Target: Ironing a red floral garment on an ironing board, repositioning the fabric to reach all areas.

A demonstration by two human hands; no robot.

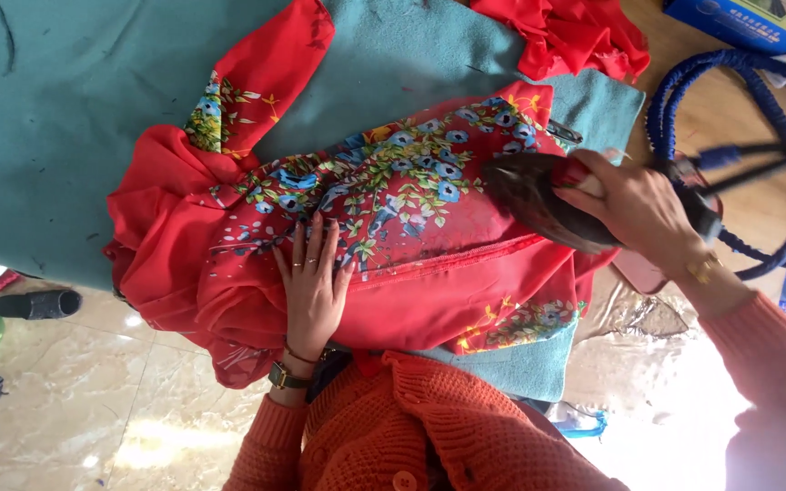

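Here, your left hand [313, 286] lies flat and open, fingers spread, on the red floral garment [384, 227] at mid-frame, over the teal padded table [75, 118]; your right hand [634, 205] is closed around the iron [539, 205] resting on the garment's right side

**Both hands down, one flat, one gripping**

L hand [313, 286] lies palm down, fingers spread & pointing away from the body, wrist straight. R hand [634, 207] is curled tight in a grip, knuckles up, arm reaching in from the right side.
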